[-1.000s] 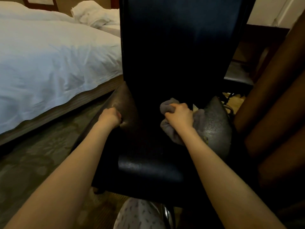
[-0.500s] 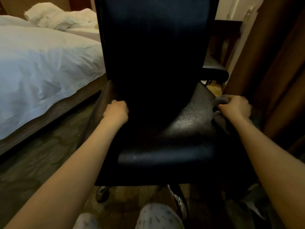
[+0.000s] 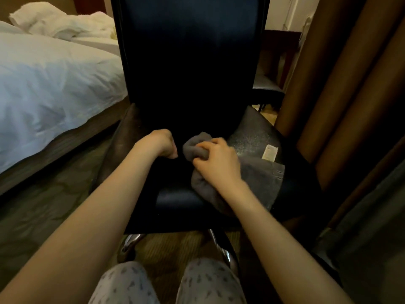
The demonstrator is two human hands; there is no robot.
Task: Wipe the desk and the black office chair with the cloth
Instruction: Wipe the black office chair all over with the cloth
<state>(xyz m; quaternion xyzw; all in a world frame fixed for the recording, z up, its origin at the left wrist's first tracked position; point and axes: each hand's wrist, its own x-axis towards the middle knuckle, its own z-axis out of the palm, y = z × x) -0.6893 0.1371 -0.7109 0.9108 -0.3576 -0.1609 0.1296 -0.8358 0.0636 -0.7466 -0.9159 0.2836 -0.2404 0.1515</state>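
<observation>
- Two bare forearms reach from the near edge toward the chair. They belong to one person, whose knees in pale patterned trousers (image 3: 210, 281) show at the bottom.
- Black padded office chair (image 3: 175, 198): centre of the scene, seat toward the person, side edges curving upward. Its tall upright backrest (image 3: 190, 62) rises at the far side.
- Left hand (image 3: 161, 143): set on the left part of the seat, at the foot of the backrest. Its fingers are curled under into a fist. Whether they clasp the seat or nothing cannot be told.
- Right hand (image 3: 217, 161): on the seat just right of the left hand, not touching it. Fingers and thumb are curled round a bunched fold of the cloth, gripping it.
- Grey towelling cloth (image 3: 260, 178): on the seat, centre to right. The bunched part is under the right hand and the rest lies spread toward the right edge.
- Small white label (image 3: 270, 152): on the seat, just beside the cloth's far right corner.
- Chrome chair base (image 3: 129, 242): under the seat, near side.
- Bed with white duvet (image 3: 54, 84): left of the chair, on a wooden base.
- Crumpled white linen (image 3: 54, 23): far left, on the bed.
- Brown pleated curtain (image 3: 341, 84): right, close beside the chair.
- Second dark seat (image 3: 267, 88): far right, between backrest and curtain.
- Dark patterned carpet (image 3: 43, 205): floor, near left.
</observation>
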